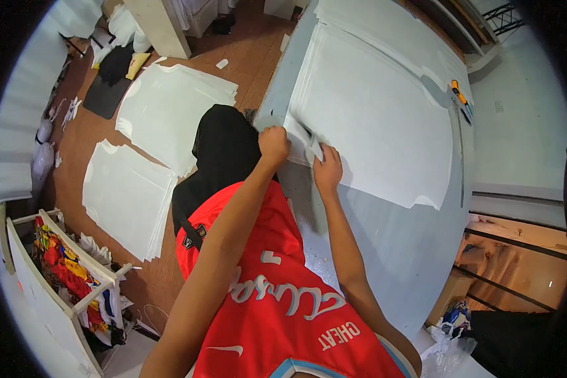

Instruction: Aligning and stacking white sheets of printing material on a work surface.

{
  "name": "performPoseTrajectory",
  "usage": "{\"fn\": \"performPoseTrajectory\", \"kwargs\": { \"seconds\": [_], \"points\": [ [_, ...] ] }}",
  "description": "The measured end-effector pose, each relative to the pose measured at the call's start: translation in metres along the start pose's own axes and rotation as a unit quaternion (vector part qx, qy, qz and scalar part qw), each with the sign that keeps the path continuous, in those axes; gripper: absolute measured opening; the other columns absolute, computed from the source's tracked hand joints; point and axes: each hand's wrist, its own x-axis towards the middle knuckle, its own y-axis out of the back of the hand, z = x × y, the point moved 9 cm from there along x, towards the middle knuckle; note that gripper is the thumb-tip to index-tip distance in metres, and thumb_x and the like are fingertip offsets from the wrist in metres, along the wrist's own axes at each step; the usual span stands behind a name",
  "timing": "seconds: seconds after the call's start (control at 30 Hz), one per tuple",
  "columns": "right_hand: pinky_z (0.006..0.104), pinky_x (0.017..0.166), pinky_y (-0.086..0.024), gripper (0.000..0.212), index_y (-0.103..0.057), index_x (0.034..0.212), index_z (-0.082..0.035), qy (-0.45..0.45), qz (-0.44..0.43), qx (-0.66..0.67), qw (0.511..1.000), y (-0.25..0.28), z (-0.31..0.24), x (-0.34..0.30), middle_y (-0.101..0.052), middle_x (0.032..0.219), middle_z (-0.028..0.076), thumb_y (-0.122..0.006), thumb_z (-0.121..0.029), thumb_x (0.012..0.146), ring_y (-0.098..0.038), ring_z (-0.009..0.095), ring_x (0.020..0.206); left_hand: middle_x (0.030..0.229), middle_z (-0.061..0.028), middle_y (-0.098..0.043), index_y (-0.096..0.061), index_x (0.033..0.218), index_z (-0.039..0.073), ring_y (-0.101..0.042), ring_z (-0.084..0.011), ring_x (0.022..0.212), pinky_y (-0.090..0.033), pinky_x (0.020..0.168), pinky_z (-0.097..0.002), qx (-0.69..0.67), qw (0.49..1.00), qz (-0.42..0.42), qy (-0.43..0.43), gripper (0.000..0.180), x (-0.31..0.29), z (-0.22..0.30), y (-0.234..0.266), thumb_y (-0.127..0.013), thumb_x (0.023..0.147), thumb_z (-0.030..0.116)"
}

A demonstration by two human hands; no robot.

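Note:
A stack of white shirt-panel-shaped sheets [378, 120], paper or cloth I cannot tell, lies on the grey-blue table [397, 246]. At its near left corner the edge is lifted and folded, with a dark gap beneath. My left hand [274, 143] is closed in a fist at that corner, its fingers around the sheet's edge. Just to the right, my right hand [328, 169] pinches a curled greyish-white fold [315, 146] of sheet. How many layers each hand holds is hidden.
Another white stack [397, 31] lies farther along the table. An orange-and-black utility knife [458, 92] and a long metal ruler [461, 157] lie by its right side. White stacks [164, 113] cover part of the brown floor. A rack of colourful cloth [69, 271] stands lower left.

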Motion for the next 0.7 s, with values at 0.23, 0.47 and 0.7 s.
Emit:
{"fn": "performPoseTrajectory", "kwargs": {
  "seconds": [0.23,0.47,0.7],
  "points": [
    [0.0387,0.092,-0.044,0.056,-0.058,0.119,-0.008,0.005,0.053,-0.051,0.997,0.026,-0.042,0.003,-0.056,0.114,0.011,-0.067,0.003,0.065,-0.053,0.029,0.108,0.105,-0.0188,-0.059,-0.064,0.087,0.000,-0.058,-0.0364,0.098,-0.049,0.080,-0.0474,-0.188,0.975,0.032,-0.112,0.022,0.011,0.010,-0.007,-0.065,0.069,0.012],
    [0.0428,0.092,-0.044,0.047,-0.054,0.121,-0.001,0.267,-0.045,0.035,0.962,-0.007,-0.080,-0.059,-0.054,0.115,0.020,-0.068,-0.003,0.076,-0.053,0.036,0.107,0.093,-0.0153,-0.066,-0.066,0.100,-0.004,-0.060,-0.0276,0.086,-0.047,0.080,-0.0339,-0.471,0.862,-0.134,-0.128,0.032,0.030,0.017,-0.020,-0.049,0.073,0.001],
    [0.0489,0.096,-0.041,0.053,-0.052,0.125,0.002,-0.017,-0.181,-0.085,0.980,-0.064,-0.005,-0.035,-0.055,0.124,0.025,-0.061,-0.029,0.084,-0.052,0.043,0.112,0.096,-0.0085,-0.068,-0.064,0.113,-0.004,-0.058,-0.0141,0.092,-0.044,0.084,-0.0255,-0.536,0.822,-0.179,-0.066,0.035,0.025,0.013,-0.013,-0.047,0.082,-0.002]
  ]
}}
